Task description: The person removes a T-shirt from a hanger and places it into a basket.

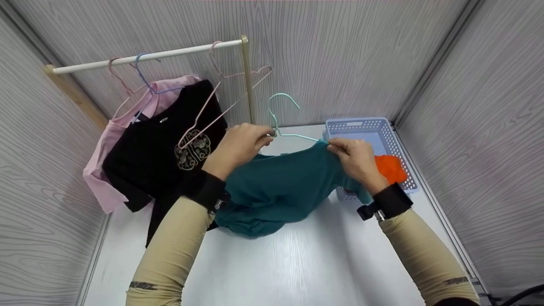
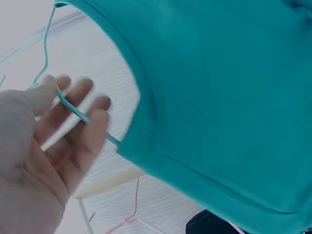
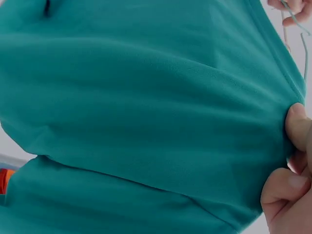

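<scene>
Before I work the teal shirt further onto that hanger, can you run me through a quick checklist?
1. Left hand holds the teal hanger near its neck: ok.
2. Right hand pinches the teal shirt at its edge: ok.
3. Hanger arm inside the shirt on the right side: cannot tell, fabric hides it.
4. Free space on the rail beside the pink hanger: ok.
5. Shirt clear of the basket: not ok, part of it hangs against the front wall.

Mock laundry booth: grey wood-grain panel walls (image 1: 352, 55), clothes rail (image 1: 148, 55), plastic basket (image 1: 382, 127).
</scene>
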The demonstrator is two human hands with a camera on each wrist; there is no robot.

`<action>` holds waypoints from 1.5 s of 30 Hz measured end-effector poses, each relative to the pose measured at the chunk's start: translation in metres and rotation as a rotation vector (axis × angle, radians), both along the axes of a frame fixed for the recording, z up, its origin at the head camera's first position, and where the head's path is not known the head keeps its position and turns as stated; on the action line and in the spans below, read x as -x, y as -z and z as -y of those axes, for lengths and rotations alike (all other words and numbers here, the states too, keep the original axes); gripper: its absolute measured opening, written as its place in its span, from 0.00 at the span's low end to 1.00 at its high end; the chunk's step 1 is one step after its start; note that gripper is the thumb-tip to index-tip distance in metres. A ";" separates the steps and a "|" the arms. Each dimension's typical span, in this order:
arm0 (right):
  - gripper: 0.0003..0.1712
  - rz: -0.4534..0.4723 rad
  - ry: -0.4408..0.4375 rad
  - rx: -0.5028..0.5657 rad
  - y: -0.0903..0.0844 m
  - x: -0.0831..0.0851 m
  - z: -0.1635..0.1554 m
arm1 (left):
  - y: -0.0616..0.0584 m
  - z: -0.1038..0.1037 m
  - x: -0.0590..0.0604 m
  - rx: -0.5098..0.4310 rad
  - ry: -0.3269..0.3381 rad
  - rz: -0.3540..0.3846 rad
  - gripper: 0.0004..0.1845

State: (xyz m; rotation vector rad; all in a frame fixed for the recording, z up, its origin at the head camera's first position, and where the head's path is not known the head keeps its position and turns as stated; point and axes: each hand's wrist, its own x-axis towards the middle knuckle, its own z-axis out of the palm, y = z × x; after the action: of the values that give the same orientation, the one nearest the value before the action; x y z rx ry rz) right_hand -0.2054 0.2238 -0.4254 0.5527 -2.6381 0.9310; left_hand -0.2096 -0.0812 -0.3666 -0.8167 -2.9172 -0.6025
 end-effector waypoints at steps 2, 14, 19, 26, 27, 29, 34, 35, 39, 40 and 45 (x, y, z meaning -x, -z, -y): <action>0.11 0.020 -0.042 0.002 0.001 -0.001 0.001 | 0.001 0.001 0.000 -0.035 0.045 -0.007 0.13; 0.12 0.054 -0.104 -0.060 0.000 0.000 -0.007 | 0.001 0.022 -0.013 -0.053 0.131 0.051 0.11; 0.12 0.035 -0.193 -0.080 0.006 0.004 -0.019 | 0.002 0.033 -0.017 -0.102 0.155 0.095 0.10; 0.13 0.069 -0.183 -0.122 0.020 0.009 -0.046 | 0.006 0.054 -0.025 -0.192 0.125 0.154 0.09; 0.12 0.069 -0.174 -0.119 0.021 0.009 -0.048 | 0.006 0.056 -0.026 -0.199 0.119 0.159 0.09; 0.12 0.060 -0.165 -0.107 0.024 0.009 -0.050 | 0.006 0.058 -0.027 -0.212 0.108 0.174 0.09; 0.12 0.076 -0.131 -0.088 0.032 0.007 -0.046 | 0.008 0.056 -0.027 -0.216 0.093 0.201 0.10; 0.12 0.094 -0.116 -0.086 0.035 0.007 -0.044 | 0.008 0.056 -0.027 -0.218 0.091 0.205 0.10; 0.12 0.169 -0.053 -0.079 0.046 0.005 -0.041 | 0.010 0.051 -0.027 -0.218 0.077 0.206 0.10; 0.12 0.178 -0.044 -0.080 0.049 0.004 -0.040 | 0.010 0.050 -0.027 -0.220 0.071 0.205 0.10; 0.11 0.194 -0.056 -0.093 0.056 0.002 -0.029 | 0.012 0.041 -0.026 -0.227 0.029 0.211 0.12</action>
State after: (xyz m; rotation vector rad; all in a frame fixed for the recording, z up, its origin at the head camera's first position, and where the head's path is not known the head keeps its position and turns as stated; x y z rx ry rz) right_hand -0.2069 0.2528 -0.4810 0.5881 -2.8651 0.9244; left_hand -0.1832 -0.1221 -0.3787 -0.8141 -2.9442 -1.0601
